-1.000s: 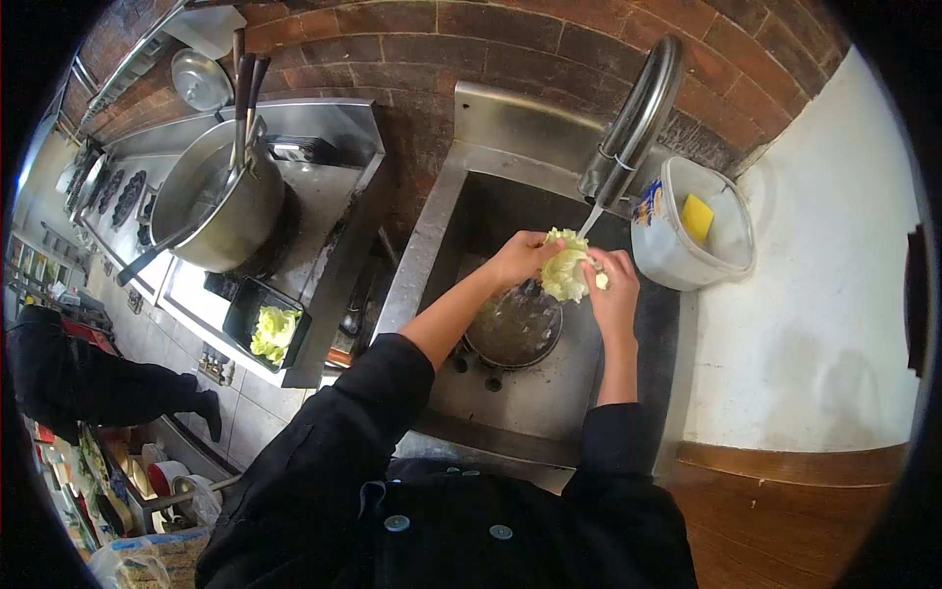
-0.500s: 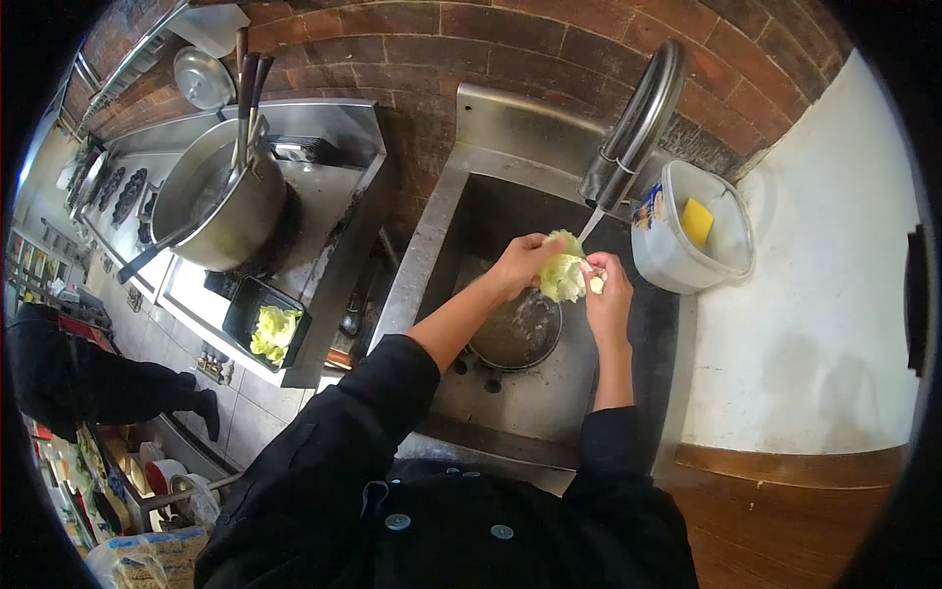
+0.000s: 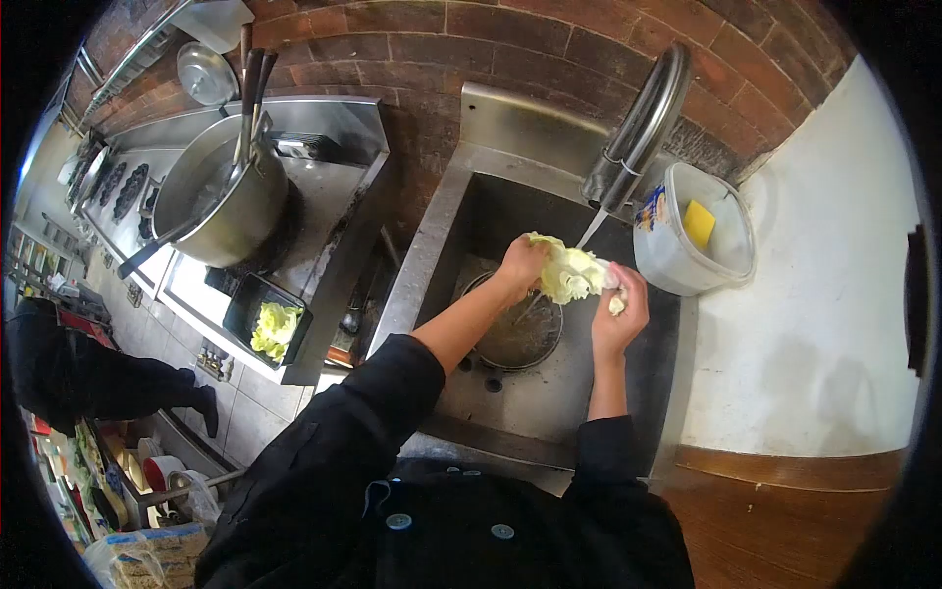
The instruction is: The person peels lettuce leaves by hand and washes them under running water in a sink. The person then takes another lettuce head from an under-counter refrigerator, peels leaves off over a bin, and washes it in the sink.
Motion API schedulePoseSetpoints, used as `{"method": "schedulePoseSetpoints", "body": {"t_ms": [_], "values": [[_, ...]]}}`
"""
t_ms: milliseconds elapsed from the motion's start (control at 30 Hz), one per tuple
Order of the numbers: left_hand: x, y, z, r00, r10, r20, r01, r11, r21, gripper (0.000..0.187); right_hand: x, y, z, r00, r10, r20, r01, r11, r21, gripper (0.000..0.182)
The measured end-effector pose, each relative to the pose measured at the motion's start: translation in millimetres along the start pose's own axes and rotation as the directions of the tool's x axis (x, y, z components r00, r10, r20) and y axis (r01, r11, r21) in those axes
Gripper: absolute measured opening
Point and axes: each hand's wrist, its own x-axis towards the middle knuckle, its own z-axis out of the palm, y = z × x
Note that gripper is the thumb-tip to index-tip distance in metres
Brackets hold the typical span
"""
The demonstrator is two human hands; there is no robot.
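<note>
A pale green lettuce leaf (image 3: 570,274) is stretched between my two hands over the sink (image 3: 559,402). My left hand (image 3: 525,263) is closed on its left edge. On the other side, my right hand (image 3: 622,306) grips the leaf's right end, and a small whitish piece shows by its fingers. Water runs from the curved faucet (image 3: 648,128) down beside the leaf. Below, a round metal pan (image 3: 515,339) with water in it sits in the sink, partly hidden by the leaf and my left forearm.
A white plastic tub (image 3: 667,260) holding a yellow sponge (image 3: 698,224) stands right of the faucet. Left are a stove with a large pot (image 3: 235,221), long handles sticking out, and a black tray (image 3: 243,316) with lettuce (image 3: 276,330). Another person's dark-clothed legs (image 3: 128,383) show far left.
My hands have moved apart, the right one shifting rightward. The lettuce leaf now lies spread wider between them.
</note>
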Motion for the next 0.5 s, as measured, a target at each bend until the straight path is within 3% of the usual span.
{"method": "schedulePoseSetpoints", "body": {"t_ms": [33, 100, 133, 200, 233, 300, 433, 500], "values": [[0, -1, 0, 1.000, 0.000, -0.001, 0.000, 1.000, -0.002, 0.022, 0, 1, 0, 1.000, -0.001, 0.002, 0.001, 1.000, 0.000, 0.024], [0, -2, 1, 0.999, -0.034, -0.021, 0.033, 0.997, -0.067, 0.019, 0, 5, 2, 0.981, 0.189, -0.043, -0.188, 0.982, 0.029, 0.018], [0, -3, 0, 0.999, -0.034, -0.021, 0.033, 0.997, -0.067, 0.019, 1, 7, 3, 0.981, 0.190, -0.044, -0.188, 0.982, 0.029, 0.018], [2, -3, -2, 1.000, -0.001, 0.000, 0.001, 0.999, -0.051, 0.018, 5, 15, 4, 0.833, 0.545, -0.094, -0.530, 0.836, 0.146, 0.015], [3, -4, -2, 1.000, 0.000, 0.000, 0.000, 0.999, -0.050, 0.018, 6, 21, 3, 0.833, 0.545, -0.095, -0.530, 0.835, 0.147, 0.015], [1, 0, -3, 0.999, 0.032, -0.001, -0.032, 0.998, 0.046, 0.027, 10, 28, 2, 0.684, 0.728, -0.030, -0.625, 0.607, 0.491, 0.020], [-6, 13, -2, 0.997, -0.059, 0.050, 0.060, 0.998, -0.017, 0.032, 18, 28, 1, 0.646, 0.761, 0.069, -0.696, 0.548, 0.464, 0.016], [-5, 14, -4, 0.979, -0.062, 0.192, 0.063, 0.998, 0.002, 0.038, 16, 30, -1, 0.616, 0.776, 0.138, -0.722, 0.485, 0.494, 0.017]]}}
